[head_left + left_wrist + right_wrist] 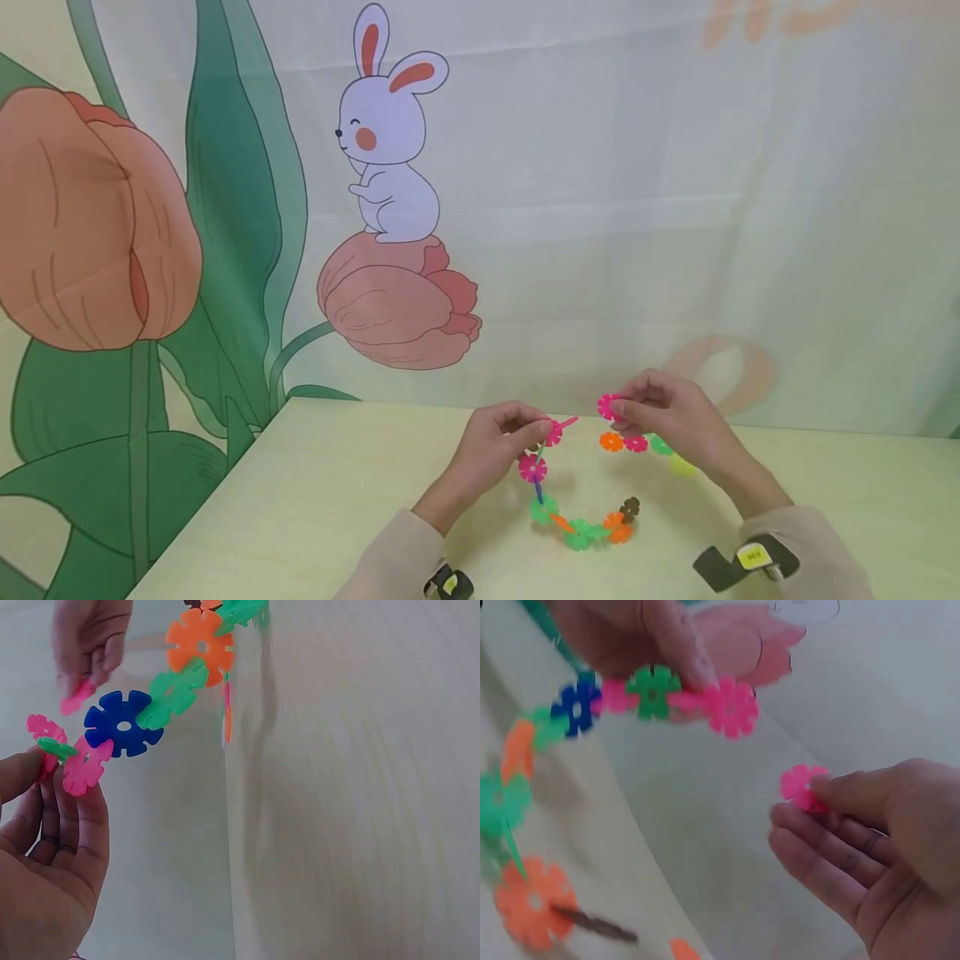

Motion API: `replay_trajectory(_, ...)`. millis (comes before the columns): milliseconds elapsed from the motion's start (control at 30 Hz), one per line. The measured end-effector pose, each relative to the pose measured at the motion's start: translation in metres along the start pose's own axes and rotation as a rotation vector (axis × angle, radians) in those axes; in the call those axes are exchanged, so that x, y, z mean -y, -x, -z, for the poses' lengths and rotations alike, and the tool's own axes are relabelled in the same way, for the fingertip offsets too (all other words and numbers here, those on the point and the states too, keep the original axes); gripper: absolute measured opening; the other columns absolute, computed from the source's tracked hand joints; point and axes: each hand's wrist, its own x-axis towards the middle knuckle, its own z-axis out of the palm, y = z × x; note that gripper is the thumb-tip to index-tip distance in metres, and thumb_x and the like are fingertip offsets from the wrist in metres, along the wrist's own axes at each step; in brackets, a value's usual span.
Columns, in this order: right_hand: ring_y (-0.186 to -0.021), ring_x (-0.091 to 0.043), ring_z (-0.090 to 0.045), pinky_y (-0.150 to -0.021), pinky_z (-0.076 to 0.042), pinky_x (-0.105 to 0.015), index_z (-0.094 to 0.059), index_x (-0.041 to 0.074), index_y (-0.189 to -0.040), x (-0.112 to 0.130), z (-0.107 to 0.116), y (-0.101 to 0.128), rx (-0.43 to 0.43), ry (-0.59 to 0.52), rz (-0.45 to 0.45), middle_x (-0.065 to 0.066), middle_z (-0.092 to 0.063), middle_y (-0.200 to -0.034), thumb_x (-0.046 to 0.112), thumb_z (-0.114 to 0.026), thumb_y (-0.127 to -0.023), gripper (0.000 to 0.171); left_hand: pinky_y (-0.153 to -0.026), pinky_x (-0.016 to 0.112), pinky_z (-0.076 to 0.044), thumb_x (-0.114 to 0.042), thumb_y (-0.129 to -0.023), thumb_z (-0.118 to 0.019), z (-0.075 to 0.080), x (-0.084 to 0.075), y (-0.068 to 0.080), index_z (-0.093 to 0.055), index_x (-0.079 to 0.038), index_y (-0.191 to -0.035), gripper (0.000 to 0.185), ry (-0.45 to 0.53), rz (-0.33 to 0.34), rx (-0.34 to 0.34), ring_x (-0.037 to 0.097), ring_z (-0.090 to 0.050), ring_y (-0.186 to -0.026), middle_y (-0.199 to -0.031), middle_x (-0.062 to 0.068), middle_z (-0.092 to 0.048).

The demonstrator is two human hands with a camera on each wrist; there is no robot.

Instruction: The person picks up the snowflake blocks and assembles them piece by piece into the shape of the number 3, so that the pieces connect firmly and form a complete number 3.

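While the left hand [495, 437] pinches the chain's [577, 529] pink end, the right hand [671, 421] pinches a loose pink disc [607, 407] just beside it.

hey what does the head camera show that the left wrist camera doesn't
Only the head view shows the rabbit-and-tulip backdrop, the whole curved chain of snowflake discs and both sleeves. Only the left wrist view shows the blue disc face-on, and the left hand pinching the pink end disc from close up. Both show the two hands, the right hand holding a pink disc, and the pale table.
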Motion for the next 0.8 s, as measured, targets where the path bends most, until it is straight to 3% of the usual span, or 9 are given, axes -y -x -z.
replay_trajectory(233, -0.089, -0.031, -0.078, -0.084, -0.065, -0.040, -0.062, -0.011, -0.112, 0.010, -0.018, 0.000, -0.013, -0.208, -0.009, -0.020, -0.076, -0.100, 0.006, -0.075, -0.099, 0.025, -0.069, 0.024, -0.059, -0.013, -0.101, -0.074, 0.001, -0.001, 0.001, -0.078, 0.000, -0.105, 0.013, 0.023, 0.002, 0.008, 0.016, -0.066, -0.078, -0.091, 0.009, -0.075)
replay_trajectory(433, -0.091, -0.031, -0.078, -0.085, -0.064, -0.043, -0.061, -0.011, -0.114, 0.009, -0.024, -0.001, 0.000, -0.242, -0.039, -0.021, -0.077, -0.101, 0.010, -0.077, -0.098, 0.030, -0.068, 0.024, -0.059, -0.013, -0.101, -0.074, 0.000, -0.002, 0.001, -0.078, -0.001, -0.105, 0.013, 0.016, -0.010, 0.011, 0.016, -0.066, -0.077, -0.091, 0.009, -0.076)
replay_trajectory(800, -0.088, -0.025, -0.078, -0.083, -0.065, -0.043, -0.062, -0.012, -0.116, 0.011, -0.027, 0.000, 0.002, -0.267, -0.008, -0.025, -0.076, -0.103, 0.005, -0.075, -0.099, 0.027, -0.068, 0.025, -0.060, -0.013, -0.100, -0.075, 0.000, -0.002, -0.001, -0.078, 0.000, -0.104, 0.013, 0.015, -0.008, 0.002, 0.015, -0.066, -0.077, -0.089, 0.008, -0.076)
